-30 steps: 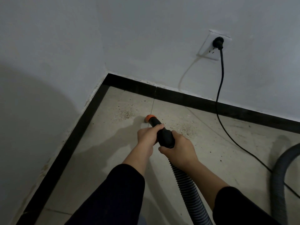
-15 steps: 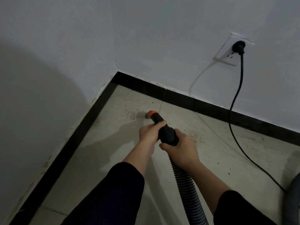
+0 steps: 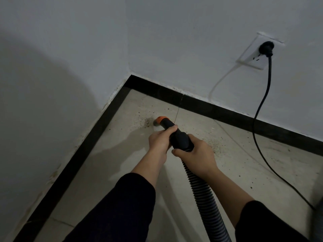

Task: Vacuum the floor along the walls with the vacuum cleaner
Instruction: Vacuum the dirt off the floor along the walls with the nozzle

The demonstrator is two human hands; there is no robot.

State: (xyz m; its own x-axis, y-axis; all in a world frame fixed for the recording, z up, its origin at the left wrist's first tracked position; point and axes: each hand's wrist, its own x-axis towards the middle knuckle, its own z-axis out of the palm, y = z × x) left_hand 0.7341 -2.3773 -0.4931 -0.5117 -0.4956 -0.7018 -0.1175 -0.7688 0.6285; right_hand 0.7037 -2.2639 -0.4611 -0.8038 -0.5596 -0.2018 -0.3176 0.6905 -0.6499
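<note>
We gripped the black handle with both hands, left hand forward to steer and right hand behind at the ribbed hose. This kept the orange nozzle on the grit near the corner baseboard.

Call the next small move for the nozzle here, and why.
Probably nudge the orange nozzle tip slightly left, into the dark grit lying right beside it, short of the black baseboard. The left hand and right hand both grip the black handle, so a short push looks easy.
</note>
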